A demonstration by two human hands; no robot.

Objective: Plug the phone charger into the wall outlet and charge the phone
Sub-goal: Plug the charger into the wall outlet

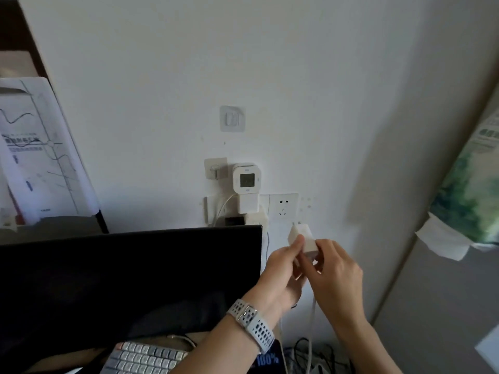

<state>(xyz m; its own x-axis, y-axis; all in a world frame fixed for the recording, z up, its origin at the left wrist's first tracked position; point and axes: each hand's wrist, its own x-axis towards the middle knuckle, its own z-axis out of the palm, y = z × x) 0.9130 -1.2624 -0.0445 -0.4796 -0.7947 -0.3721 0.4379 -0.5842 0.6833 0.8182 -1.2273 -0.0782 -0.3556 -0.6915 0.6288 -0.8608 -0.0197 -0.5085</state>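
A white charger block (302, 234) is held just below the free white wall outlet (283, 207), its prongs pointing up toward it but not touching. My left hand (283, 268) pinches the block's left side. My right hand (334, 268) grips its lower right end, where a white cable (312, 327) hangs down. A phone (270, 359) with a lit screen reading 100% lies below my left wrist, mostly hidden by the arm.
A black monitor (129, 279) stands left of the hands. The outlet plate to the left (240, 211) holds a white adapter and a small clock. A keyboard (143, 357) lies at the bottom. Tangled cables (318, 357) sit below. A cabinet door (432, 238) is on the right.
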